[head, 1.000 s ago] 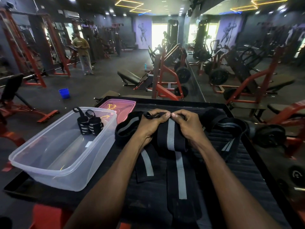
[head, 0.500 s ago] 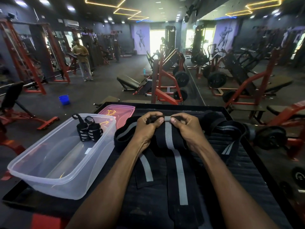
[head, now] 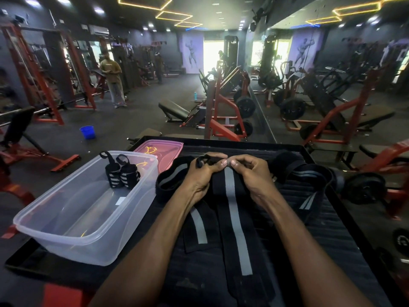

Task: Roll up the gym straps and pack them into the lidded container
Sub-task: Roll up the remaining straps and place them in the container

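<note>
Your left hand [head: 200, 173] and right hand [head: 252, 171] both grip pinching the strap [head: 230, 189] end, starting a tight roll for the container [head: 73, 220].

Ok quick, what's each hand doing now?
Left hand: pinching the far end of the grey-striped strap.
Right hand: pinching the same end.

The scene is viewed from a single head-worn wide-angle camera — aimed forward and down, close over the hands [head: 228, 173] at the dark surface [head: 332, 229], the gym floor seen beyond.
</note>
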Demonstrator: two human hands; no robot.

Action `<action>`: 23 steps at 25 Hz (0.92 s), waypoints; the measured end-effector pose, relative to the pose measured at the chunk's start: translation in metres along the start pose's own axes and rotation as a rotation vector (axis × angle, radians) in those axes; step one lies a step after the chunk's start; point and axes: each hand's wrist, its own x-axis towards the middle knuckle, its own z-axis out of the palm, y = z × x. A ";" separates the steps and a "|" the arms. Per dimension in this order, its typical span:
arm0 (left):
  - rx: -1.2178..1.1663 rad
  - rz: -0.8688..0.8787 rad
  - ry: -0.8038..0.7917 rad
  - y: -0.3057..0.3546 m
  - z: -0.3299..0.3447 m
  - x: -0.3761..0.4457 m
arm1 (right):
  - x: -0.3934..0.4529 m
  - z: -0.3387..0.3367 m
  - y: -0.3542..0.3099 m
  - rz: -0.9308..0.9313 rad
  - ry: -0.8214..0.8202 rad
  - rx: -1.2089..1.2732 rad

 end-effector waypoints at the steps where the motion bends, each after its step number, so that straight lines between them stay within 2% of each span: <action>1: -0.025 -0.021 -0.011 -0.001 0.002 0.000 | 0.000 -0.001 0.000 -0.023 0.013 -0.017; 5: -0.159 -0.202 0.023 -0.003 0.008 -0.002 | 0.000 -0.001 0.002 -0.047 0.022 -0.049; 8: -0.097 -0.144 0.093 -0.005 0.005 0.000 | 0.001 -0.001 0.004 -0.031 -0.022 -0.054; 12: -0.060 -0.060 0.068 -0.003 0.004 0.000 | 0.001 -0.002 0.003 -0.035 -0.058 -0.116; 15: -0.104 -0.112 0.020 -0.002 0.006 -0.002 | -0.001 -0.003 0.000 -0.083 -0.031 -0.034; 17: -0.110 -0.148 0.050 -0.003 0.008 -0.002 | -0.002 -0.003 0.001 -0.096 -0.039 -0.021; 19: -0.090 -0.088 0.100 -0.003 0.008 -0.002 | -0.001 -0.004 0.002 -0.083 -0.047 -0.005; 23: 0.062 0.034 0.036 -0.001 0.004 -0.003 | 0.000 -0.005 0.001 -0.005 -0.035 -0.048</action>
